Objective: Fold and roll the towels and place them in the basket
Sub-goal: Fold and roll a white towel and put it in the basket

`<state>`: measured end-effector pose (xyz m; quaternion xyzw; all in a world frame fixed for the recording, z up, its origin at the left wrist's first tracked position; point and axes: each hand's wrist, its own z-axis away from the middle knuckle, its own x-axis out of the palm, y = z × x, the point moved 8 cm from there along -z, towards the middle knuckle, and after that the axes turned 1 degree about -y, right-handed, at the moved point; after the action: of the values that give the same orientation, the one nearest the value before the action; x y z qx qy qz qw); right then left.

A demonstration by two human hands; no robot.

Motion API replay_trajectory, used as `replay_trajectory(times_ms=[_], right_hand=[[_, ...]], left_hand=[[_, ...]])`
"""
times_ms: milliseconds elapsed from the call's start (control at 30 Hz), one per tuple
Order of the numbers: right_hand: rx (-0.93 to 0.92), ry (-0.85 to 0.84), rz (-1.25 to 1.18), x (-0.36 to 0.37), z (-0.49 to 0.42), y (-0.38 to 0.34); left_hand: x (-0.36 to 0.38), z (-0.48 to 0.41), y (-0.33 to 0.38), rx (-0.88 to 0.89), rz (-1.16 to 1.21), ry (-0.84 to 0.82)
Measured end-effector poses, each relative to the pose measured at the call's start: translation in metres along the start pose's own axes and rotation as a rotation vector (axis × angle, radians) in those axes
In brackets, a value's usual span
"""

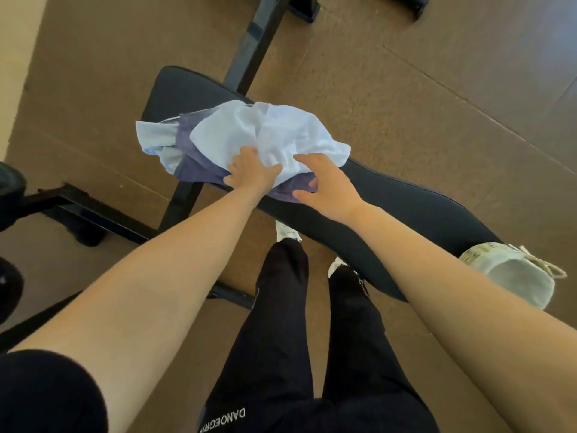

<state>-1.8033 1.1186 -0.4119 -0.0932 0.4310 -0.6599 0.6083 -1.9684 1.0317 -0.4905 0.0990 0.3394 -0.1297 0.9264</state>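
A heap of crumpled towels lies on a black padded bench (421, 210). On top is a white towel (268, 132), under it a purple towel (199, 170), and a pale blue towel (156, 139) sticks out at the left. My left hand (251, 171) pinches the near edge of the white towel. My right hand (327, 185) hovers beside it over the purple towel's near corner, fingers spread, holding nothing. A pale fabric basket (518, 273) with rope handles stands at the bench's right end, partly hidden by my right forearm.
The bench stands on a brown floor (406, 89) with black metal frame legs (249, 48) behind and to the left. My legs in black trousers (281, 323) and white shoes stand just in front of the bench. Dark gym equipment (9, 189) sits at the left edge.
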Motion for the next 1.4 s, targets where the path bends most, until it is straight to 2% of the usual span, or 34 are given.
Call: replay_trajectory(times_ms=[67,233,400,467,533,667,767,833,1000,1100,1167,1267,1400], right_hand=[[-0.028,-0.011,-0.013,0.005,-0.008,-0.009],[-0.046,-0.088,0.075,0.011,-0.019,-0.016],[-0.087,-0.229,0.219,0.007,-0.009,-0.023],[-0.001,-0.237,0.273,-0.005,0.003,-0.015],[0.076,-0.177,0.341,-0.023,0.018,0.000],[0.195,0.181,0.279,-0.082,0.067,0.041],[0.320,0.431,0.229,-0.121,0.111,0.076],[0.405,0.569,0.202,-0.144,0.143,0.100],[0.555,0.816,0.078,-0.191,0.221,0.155],[0.603,0.881,0.015,-0.194,0.255,0.181],[0.615,0.868,-0.039,-0.180,0.267,0.200],[0.638,0.809,-0.109,-0.141,0.273,0.232],[0.658,0.766,-0.147,-0.077,0.264,0.279]], left_hand=[[0.007,-0.002,-0.002,0.061,-0.024,-0.046],[0.008,0.036,0.025,0.434,0.170,-0.238],[-0.007,0.094,0.051,0.695,0.031,-0.469],[-0.016,0.107,0.053,0.747,0.018,-0.490],[-0.029,0.113,0.054,0.809,-0.079,-0.426],[-0.048,0.110,0.068,0.847,-0.422,-0.228],[-0.069,0.104,0.088,0.805,-0.433,-0.098],[-0.080,0.109,0.111,0.841,-0.439,-0.003],[-0.101,0.146,0.180,0.912,-0.312,0.256],[-0.099,0.178,0.198,1.000,-0.187,0.402],[-0.076,0.193,0.194,1.043,-0.201,0.428],[-0.024,0.192,0.168,1.047,-0.317,0.375],[0.047,0.155,0.127,0.962,-0.554,0.274]])
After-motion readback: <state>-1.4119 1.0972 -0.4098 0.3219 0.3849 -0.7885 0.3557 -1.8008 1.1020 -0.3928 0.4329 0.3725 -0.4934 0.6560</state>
